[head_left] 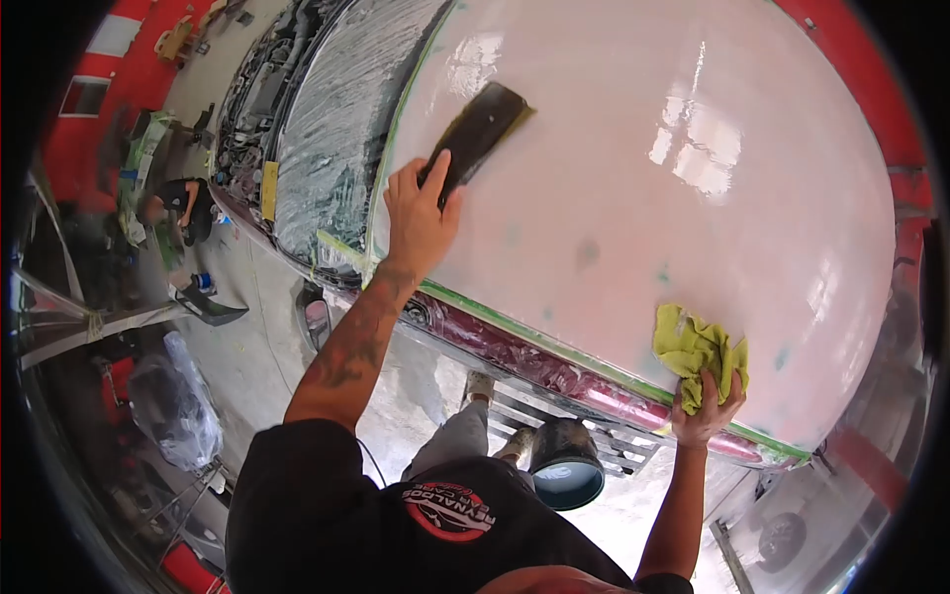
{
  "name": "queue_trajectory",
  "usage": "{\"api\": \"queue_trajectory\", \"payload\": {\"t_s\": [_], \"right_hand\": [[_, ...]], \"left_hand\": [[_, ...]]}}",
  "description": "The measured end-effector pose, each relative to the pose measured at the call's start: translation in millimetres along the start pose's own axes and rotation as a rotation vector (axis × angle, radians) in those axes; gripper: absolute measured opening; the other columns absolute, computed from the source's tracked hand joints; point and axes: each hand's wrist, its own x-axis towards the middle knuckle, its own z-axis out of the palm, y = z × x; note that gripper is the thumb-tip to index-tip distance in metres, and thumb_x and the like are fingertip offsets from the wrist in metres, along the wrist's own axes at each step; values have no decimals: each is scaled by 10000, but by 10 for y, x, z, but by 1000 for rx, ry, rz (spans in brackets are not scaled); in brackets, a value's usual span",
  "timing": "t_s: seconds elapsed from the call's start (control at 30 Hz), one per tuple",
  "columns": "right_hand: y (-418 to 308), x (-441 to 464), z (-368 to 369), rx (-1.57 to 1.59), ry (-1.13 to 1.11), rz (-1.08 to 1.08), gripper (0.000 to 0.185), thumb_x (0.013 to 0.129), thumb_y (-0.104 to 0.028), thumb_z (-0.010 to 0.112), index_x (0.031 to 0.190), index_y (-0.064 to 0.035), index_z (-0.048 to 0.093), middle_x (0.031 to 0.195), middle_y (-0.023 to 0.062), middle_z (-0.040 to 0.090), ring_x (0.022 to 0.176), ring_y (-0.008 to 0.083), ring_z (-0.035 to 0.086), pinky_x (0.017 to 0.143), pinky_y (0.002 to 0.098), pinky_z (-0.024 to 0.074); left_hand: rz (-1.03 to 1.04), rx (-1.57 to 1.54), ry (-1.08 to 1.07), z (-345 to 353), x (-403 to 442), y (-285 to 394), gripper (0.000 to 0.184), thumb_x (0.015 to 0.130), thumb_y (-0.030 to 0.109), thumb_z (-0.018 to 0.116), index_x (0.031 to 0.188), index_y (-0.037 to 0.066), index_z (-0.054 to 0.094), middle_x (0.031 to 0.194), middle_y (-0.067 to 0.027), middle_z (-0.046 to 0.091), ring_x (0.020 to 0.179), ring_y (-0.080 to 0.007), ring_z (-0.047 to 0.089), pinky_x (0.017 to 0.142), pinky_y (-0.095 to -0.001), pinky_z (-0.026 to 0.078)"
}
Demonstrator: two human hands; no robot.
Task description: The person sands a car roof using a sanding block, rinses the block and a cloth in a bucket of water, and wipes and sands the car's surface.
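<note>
My left hand (420, 220) grips the near end of a long dark sanding block (485, 124), which lies along the wet, pinkish-white primed car roof (594, 178). A yellowish edge shows along the block's far side. Lower right, my right hand (708, 414) has its fingers closed on a crumpled yellow-green cloth (698, 346). That cloth rests on the roof close to its near edge. Green masking tape (524, 332) runs along this edge, above the dark red side of the car (495, 342). A few greenish spots show through the primer.
A dark bucket (567, 480) with cloudy liquid stands by my feet, beside a slatted grate (614, 445). The smeared windshield (332, 139) and exposed engine bay (259, 89) lie left. Farther left, another person (186, 208) crouches. Plastic-wrapped items (176, 406) sit lower left.
</note>
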Motion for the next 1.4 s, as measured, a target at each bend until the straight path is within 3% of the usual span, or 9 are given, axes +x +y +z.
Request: {"api": "queue_trajectory", "payload": {"t_s": [0.1,0.23,0.43,0.7,0.73,0.93,1.17,1.27,1.4], "right_hand": [[-6,35,19,-16,14,-3,509,802,-439,684,1216,-144,666,1368,226,479,1223,440,486,975,579,417],[18,-2,57,-41,17,8,507,797,-463,688,1201,-158,675,1344,213,485,1227,426,489,954,574,419],[5,-22,39,-21,6,27,506,785,-461,699,1191,-160,675,1355,212,481,1237,427,480,962,581,416],[-16,-38,18,-37,1,26,483,789,-440,702,1179,-156,673,1350,209,488,1224,418,492,960,591,414],[-12,-35,7,-33,-10,25,484,794,-452,696,1175,-155,674,1342,207,491,1221,413,497,960,590,416],[33,-54,11,-35,-27,7,506,840,-499,657,1198,-141,658,1345,231,484,1240,441,482,971,600,397],[81,-103,21,-10,-32,-14,565,861,-589,593,1186,-132,669,1342,241,492,1223,425,501,968,600,400],[79,-96,25,-19,-22,-11,580,861,-605,578,1191,-137,670,1349,242,489,1221,427,501,969,599,400],[54,-109,20,-40,-39,15,587,854,-612,577,1200,-148,674,1357,236,484,1225,425,495,975,599,398]], "left_hand": [[122,79,21,96,268,-170,553,927,261,670,1449,129,543,1263,-211,519,1183,-400,472,1012,-544,357],[-76,148,21,461,1735,-415,477,953,331,608,1367,94,586,1206,-253,609,1124,-426,553,973,-534,436],[190,68,47,54,444,6,534,885,245,728,1375,64,616,1126,-195,598,1015,-393,572,943,-499,455],[-35,116,74,549,2136,-282,507,892,348,678,1280,21,666,1066,-272,690,995,-434,654,928,-487,495],[-115,83,28,549,2119,-217,507,913,364,658,1311,50,651,1098,-248,670,1000,-431,620,973,-486,461],[353,-96,-164,-109,198,534,535,833,216,743,1347,101,649,1197,-211,590,1054,-379,568,957,-514,440],[109,52,4,684,2445,-69,494,912,358,679,1307,63,658,1044,-236,663,1019,-412,619,896,-495,500],[24,112,33,627,2096,375,466,874,275,730,1275,43,683,1062,-261,694,1016,-423,656,906,-474,513],[568,-166,-276,36,478,969,517,852,248,731,1346,112,659,1208,-196,592,1103,-380,569,977,-503,439]]}}
